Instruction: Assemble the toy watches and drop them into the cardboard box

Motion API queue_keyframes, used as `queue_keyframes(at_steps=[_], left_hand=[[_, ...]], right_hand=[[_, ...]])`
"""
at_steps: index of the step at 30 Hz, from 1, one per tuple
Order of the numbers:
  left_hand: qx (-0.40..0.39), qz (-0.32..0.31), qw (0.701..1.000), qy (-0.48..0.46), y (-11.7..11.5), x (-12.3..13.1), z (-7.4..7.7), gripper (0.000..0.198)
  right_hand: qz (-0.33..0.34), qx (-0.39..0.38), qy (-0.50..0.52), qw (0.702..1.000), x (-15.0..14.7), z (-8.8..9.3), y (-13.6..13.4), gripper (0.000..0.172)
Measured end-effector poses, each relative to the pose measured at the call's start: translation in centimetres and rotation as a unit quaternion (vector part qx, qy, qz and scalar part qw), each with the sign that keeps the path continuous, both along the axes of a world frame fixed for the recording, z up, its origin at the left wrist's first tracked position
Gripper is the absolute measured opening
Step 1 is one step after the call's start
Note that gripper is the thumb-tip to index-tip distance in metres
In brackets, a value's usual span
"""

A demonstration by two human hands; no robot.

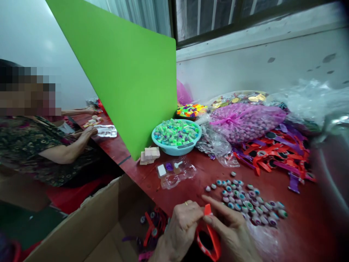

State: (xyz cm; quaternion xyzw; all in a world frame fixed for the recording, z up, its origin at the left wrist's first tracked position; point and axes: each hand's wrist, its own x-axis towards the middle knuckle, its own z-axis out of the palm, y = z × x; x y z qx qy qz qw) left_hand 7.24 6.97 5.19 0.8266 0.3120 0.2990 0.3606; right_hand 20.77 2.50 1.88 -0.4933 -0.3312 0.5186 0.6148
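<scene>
My left hand (180, 227) is closed, its fingers pinching one end of a red toy wristband (216, 244) at the table's front edge. On the other side, my right hand (231, 231) grips the same band between thumb and fingers, its index finger stretched forward. The band is bent into a loop, with a dark area inside it. Just beyond my right hand lie several loose toy eyeballs (241, 196) with coloured irises. A heap of red and purple wristbands (272, 151) with round black parts lies at the right.
A cardboard box (100, 218) with finished-looking bands inside stands at lower left. On the red table (305, 225) are a blue basin (178, 148) of small green items, a clear plastic tray (178, 178) and a pink bag (242, 122). A green panel (131, 65) separates a seated person (51, 149).
</scene>
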Motion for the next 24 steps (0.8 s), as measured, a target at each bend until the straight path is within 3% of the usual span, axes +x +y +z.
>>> queue_keyframes(at_steps=[3,5,8,11,13,16,19,22,24], left_hand=[[0.016,0.006,0.999,0.033,-0.2,-0.1,0.2,0.036],[-0.008,0.012,0.999,0.037,-0.7,-0.3,0.0,0.035],[-0.086,0.037,0.995,0.016,-1.8,-0.7,-0.9,0.029],[-0.171,0.122,0.978,0.007,-2.9,-1.1,-2.0,0.024],[-0.249,0.144,0.957,-0.033,-3.2,-1.1,-2.3,0.020],[-0.412,0.035,0.891,-0.186,-2.8,-0.6,-2.3,0.045],[-0.498,-0.056,0.820,-0.275,-2.4,0.1,-2.2,0.061],[-0.547,-0.032,0.798,-0.251,-2.3,0.9,-2.3,0.046],[-0.544,0.011,0.804,-0.238,-2.4,1.1,-2.3,0.036]], right_hand=[[0.028,0.028,-0.053,0.998,0.9,-1.0,-0.5,0.020],[-0.036,0.044,-0.033,0.998,1.4,-1.7,-0.7,0.016],[-0.141,-0.014,0.111,0.984,1.9,-2.0,-0.6,0.027],[-0.135,-0.008,0.256,0.957,1.8,-1.2,0.0,0.029],[-0.106,0.034,0.311,0.944,1.3,-0.3,0.5,0.024],[-0.085,0.056,0.354,0.930,0.4,0.9,1.0,0.022],[-0.070,0.058,0.358,0.929,-0.1,2.0,1.2,0.022],[-0.061,0.075,0.369,0.924,-0.3,2.9,1.1,0.018],[-0.065,0.077,0.375,0.921,-0.4,3.3,1.3,0.018]])
